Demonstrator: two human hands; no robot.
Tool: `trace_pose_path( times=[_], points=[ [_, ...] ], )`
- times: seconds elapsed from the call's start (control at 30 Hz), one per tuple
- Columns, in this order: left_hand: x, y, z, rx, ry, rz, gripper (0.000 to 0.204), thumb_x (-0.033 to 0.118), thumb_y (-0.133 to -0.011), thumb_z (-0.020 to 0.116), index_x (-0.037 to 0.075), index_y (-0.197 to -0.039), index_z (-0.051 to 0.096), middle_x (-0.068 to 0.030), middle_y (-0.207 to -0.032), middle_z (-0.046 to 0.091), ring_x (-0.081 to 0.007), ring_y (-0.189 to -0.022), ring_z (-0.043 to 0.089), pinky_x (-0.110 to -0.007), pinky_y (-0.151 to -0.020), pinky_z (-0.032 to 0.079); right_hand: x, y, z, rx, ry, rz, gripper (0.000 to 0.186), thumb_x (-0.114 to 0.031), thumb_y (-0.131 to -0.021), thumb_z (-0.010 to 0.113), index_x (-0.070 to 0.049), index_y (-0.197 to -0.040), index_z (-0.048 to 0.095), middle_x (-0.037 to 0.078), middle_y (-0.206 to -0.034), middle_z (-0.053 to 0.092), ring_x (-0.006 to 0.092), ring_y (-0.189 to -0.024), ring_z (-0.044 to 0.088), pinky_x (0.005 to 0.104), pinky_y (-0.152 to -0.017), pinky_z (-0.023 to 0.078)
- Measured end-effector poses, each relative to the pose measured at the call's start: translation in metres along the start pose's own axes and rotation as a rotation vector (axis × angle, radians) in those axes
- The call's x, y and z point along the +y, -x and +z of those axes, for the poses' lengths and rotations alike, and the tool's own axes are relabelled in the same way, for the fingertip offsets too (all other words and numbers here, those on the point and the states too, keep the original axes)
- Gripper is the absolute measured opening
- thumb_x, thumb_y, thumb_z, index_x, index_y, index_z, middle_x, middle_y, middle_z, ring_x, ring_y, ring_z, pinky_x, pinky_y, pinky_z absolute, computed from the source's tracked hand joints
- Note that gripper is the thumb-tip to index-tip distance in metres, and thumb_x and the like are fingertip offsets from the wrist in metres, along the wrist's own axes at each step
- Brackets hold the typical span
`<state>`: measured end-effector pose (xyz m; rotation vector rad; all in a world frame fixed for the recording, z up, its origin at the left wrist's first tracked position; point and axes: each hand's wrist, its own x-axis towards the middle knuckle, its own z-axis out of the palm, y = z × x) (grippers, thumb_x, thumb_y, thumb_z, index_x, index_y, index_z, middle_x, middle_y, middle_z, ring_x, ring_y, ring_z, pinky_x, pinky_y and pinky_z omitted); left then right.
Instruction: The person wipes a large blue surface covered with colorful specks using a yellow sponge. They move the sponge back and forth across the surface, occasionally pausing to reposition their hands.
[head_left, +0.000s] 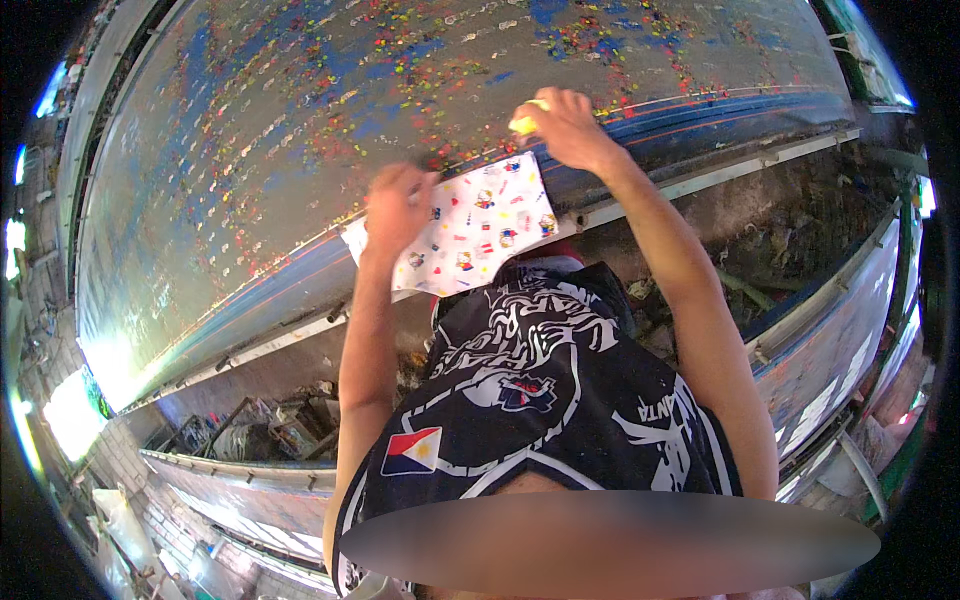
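A white printed cloth piece [484, 215] with small cartoon figures and red, blue and yellow motifs lies over the front edge of a long, paint-spotted table [300, 100], its lower side hanging toward my body. My left hand [397, 208] is over the cloth's left part, its fingers curled and a little blurred; whatever is in them is hidden. Beyond the cloth's upper right corner, my right hand [568, 128] is closed around a small bright yellow piece [530, 118], whose kind I cannot make out. It is held just above the table surface.
Red, yellow and blue paint specks cover the table. A metal rail [690, 184] runs along its near edge. Behind me stands another long table [840, 330], with debris [255, 440] lying in the gap between. Bright light falls on the table's left end.
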<state>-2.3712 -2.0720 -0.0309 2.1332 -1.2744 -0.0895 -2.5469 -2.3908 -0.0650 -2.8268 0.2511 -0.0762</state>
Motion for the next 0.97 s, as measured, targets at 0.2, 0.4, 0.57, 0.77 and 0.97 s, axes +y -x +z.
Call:
trace_pose_path(
  times=[0.2,0.4,0.57,0.77,0.97],
  points=[
    [0.096,-0.046,0.084,-0.263,-0.110,0.120,0.029,0.021,-0.095,0.078,0.004,-0.117,0.069,-0.0187,-0.118,0.071,-0.0409,-0.113,0.066,-0.055,-0.101,0.052,0.123,0.077,-0.032,0.102,0.131,0.192,0.036,-0.020,-0.106,0.067,-0.030,-0.141,0.068,0.013,-0.136,0.062,0.0397,-0.125,0.062,0.0592,-0.101,0.046],
    [0.113,-0.035,0.111,-0.094,-0.153,0.030,0.038,0.027,-0.096,0.078,0.004,-0.124,0.067,-0.0197,-0.118,0.068,-0.0426,-0.116,0.064,-0.057,-0.100,0.050,0.175,0.116,-0.037,0.130,0.113,0.260,0.046,-0.012,-0.104,0.069,-0.025,-0.148,0.062,0.013,-0.146,0.052,0.0389,-0.137,0.051,0.0564,-0.113,0.038],
    [0.121,-0.018,0.118,-0.141,-0.158,-0.009,0.039,0.034,-0.098,0.076,0.003,-0.120,0.069,-0.0187,-0.114,0.069,-0.0412,-0.114,0.064,-0.056,-0.100,0.049,0.151,0.094,-0.033,0.052,0.082,0.096,0.049,-0.009,-0.101,0.069,-0.025,-0.147,0.063,0.015,-0.145,0.052,0.0398,-0.135,0.050,0.0566,-0.113,0.038],
    [0.127,-0.001,0.105,-0.207,-0.136,0.053,0.036,0.036,-0.096,0.077,0.004,-0.111,0.071,-0.0161,-0.106,0.069,-0.0370,-0.104,0.064,-0.054,-0.096,0.048,0.068,0.041,-0.018,0.055,0.094,-0.219,0.043,-0.013,-0.101,0.062,-0.025,-0.142,0.069,0.014,-0.137,0.058,0.0390,-0.127,0.055,0.0538,-0.108,0.042],
    [0.129,0.011,0.080,-0.251,-0.025,0.078,0.039,0.038,-0.096,0.077,0.003,-0.111,0.071,-0.0163,-0.108,0.069,-0.0368,-0.108,0.066,-0.054,-0.100,0.049,-0.039,-0.015,0.011,-0.165,0.084,-0.373,0.063,-0.004,-0.089,0.070,-0.021,-0.150,0.063,0.015,-0.148,0.056,0.0389,-0.135,0.055,0.0561,-0.114,0.043]
  ],
)
